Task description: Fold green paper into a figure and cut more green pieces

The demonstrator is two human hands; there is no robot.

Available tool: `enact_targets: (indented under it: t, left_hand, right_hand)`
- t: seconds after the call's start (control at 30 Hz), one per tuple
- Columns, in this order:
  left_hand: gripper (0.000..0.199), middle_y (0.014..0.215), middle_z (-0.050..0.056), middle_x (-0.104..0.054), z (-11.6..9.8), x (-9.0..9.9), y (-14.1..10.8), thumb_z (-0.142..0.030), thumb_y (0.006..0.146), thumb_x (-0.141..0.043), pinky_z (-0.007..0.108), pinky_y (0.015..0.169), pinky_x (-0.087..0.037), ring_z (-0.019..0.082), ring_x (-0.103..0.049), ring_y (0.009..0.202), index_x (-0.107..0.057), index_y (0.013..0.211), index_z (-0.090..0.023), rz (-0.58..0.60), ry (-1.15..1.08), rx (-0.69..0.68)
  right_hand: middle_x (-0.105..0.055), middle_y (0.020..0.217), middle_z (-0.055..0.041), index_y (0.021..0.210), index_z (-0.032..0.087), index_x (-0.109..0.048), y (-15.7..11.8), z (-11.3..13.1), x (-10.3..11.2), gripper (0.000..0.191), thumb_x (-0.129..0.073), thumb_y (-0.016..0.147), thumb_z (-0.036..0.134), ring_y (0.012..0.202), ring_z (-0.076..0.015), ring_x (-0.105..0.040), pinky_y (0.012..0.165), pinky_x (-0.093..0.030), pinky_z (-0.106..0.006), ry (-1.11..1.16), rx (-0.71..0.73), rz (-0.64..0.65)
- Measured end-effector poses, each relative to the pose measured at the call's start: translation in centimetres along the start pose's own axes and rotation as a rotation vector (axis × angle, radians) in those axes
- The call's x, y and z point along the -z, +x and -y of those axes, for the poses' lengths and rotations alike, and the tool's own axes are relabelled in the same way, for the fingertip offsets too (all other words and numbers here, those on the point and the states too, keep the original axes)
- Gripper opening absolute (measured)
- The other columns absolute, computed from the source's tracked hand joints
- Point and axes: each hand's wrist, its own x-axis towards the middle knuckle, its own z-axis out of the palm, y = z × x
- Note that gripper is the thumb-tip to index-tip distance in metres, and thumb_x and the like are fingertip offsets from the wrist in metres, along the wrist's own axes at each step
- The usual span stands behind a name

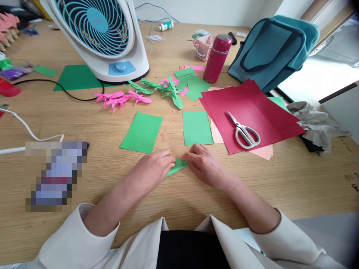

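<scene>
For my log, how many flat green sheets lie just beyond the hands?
2: left sheet, beyond the left hand; right sheet, beyond the right hand; more may be hidden beneath.

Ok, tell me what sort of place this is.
Likely a paper-craft table, home or workplace unclear: scissors on red sheets, pink folded figures, and green paper at the left hand and right hand.

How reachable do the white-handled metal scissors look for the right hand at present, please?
Probably yes: the scissors lie uncovered atop dark red paper sheets, and nothing visible blocks the right hand, though it is at the folded green paper.
</scene>
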Motion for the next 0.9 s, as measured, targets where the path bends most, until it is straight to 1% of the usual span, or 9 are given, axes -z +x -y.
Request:
enact_targets:
  t: [0.07,0.17,0.27,0.37,0.47,0.53,0.63,0.73,0.9]
  left_hand:
    - [0.015,0.096,0.004,-0.064,-1.4,0.2,-0.5,-0.022,0.096,-0.054,0.031,0.077,-0.047,0.02,-0.063,0.09,-0.067,0.104,-0.018,0.016,0.128,0.028]
    - [0.029,0.105,0.007,-0.065,-3.6,-0.1,-1.1,-0.029,0.092,-0.063,0.034,0.076,-0.048,0.024,-0.062,0.091,-0.063,0.119,-0.019,0.025,0.33,0.069]
    - [0.04,0.107,0.008,-0.064,-5.0,-0.8,-1.5,-0.032,0.09,-0.066,0.034,0.071,-0.049,0.024,-0.061,0.088,-0.06,0.128,-0.021,0.019,0.403,0.097]
    - [0.044,0.104,0.008,-0.064,-5.4,-1.3,-1.6,-0.031,0.089,-0.067,0.035,0.072,-0.05,0.024,-0.06,0.087,-0.059,0.131,-0.02,-0.004,0.434,0.092]
    - [0.048,0.103,0.009,-0.064,-5.4,-1.6,-1.7,-0.031,0.088,-0.068,0.036,0.075,-0.05,0.024,-0.06,0.089,-0.058,0.133,-0.017,-0.009,0.451,0.079]
    - [0.051,0.105,0.01,-0.063,-5.3,-1.7,-1.7,-0.032,0.087,-0.069,0.037,0.076,-0.05,0.025,-0.06,0.09,-0.057,0.134,-0.017,-0.002,0.454,0.074]
    - [0.054,0.108,0.011,-0.063,-5.4,-2.0,-1.8,-0.035,0.088,-0.068,0.038,0.077,-0.051,0.025,-0.059,0.092,-0.055,0.137,-0.016,0.005,0.451,0.082]
    - [0.051,0.113,0.012,-0.063,-5.7,-2.2,-1.9,-0.036,0.089,-0.066,0.037,0.078,-0.051,0.026,-0.059,0.096,-0.056,0.135,-0.016,0.014,0.446,0.11]
    - [0.054,0.128,0.015,-0.06,-6.1,-2.7,-2.0,-0.04,0.09,-0.064,0.04,0.085,-0.051,0.03,-0.057,0.108,-0.055,0.137,-0.014,0.031,0.437,0.147]
  right_hand:
    - [-0.056,0.089,-0.0077,0.101,0.016,-0.071,0.0,-0.1,-0.2,0.026,-0.051,0.09,0.002,0.083,-0.0194,-0.052,0.08,-0.044,-0.031,0.02,0.015,-0.026]
    - [-0.058,0.086,-0.007,0.098,0.015,-0.072,0.0,-0.4,-0.4,0.027,-0.051,0.088,0.0,0.082,-0.0186,-0.053,0.077,-0.045,-0.03,0.088,0.031,-0.059]
    - [-0.061,0.084,-0.0056,0.095,0.016,-0.073,-0.1,-1.1,-0.1,0.029,-0.05,0.088,-0.001,0.081,-0.0165,-0.057,0.074,-0.046,-0.027,0.184,0.015,-0.057]
    - [-0.065,0.088,-0.0049,0.095,0.016,-0.073,-0.1,-2.0,1.1,0.028,-0.05,0.088,0.0,0.078,-0.0139,-0.061,0.071,-0.047,-0.025,0.254,-0.044,-0.083]
    - [-0.068,0.091,-0.0049,0.098,0.016,-0.072,-0.3,-2.4,2.0,0.027,-0.049,0.091,0.003,0.074,-0.013,-0.062,0.068,-0.048,-0.025,0.251,-0.125,-0.206]
    - [-0.068,0.092,-0.0056,0.101,0.017,-0.071,-0.6,-2.0,2.0,0.028,-0.047,0.092,0.004,0.078,-0.0142,-0.063,0.07,-0.049,-0.026,0.256,-0.113,-0.247]
    - [-0.068,0.102,-0.0095,0.111,0.016,-0.068,-1.5,-0.9,1.1,0.029,-0.045,0.095,0.006,0.094,-0.0186,-0.064,0.082,-0.052,-0.032,0.235,0.018,-0.195]
    - [-0.066,0.117,-0.013,0.124,0.015,-0.062,-2.6,0.1,0.0,0.031,-0.046,0.098,0.011,0.107,-0.0239,-0.059,0.093,-0.05,-0.041,0.075,0.149,-0.094]
    - [-0.057,0.139,-0.0165,0.14,0.007,-0.05,-4.0,0.5,-0.8,0.041,-0.045,0.101,0.017,0.123,-0.028,-0.052,0.101,-0.047,-0.045,-0.158,0.23,-0.002]
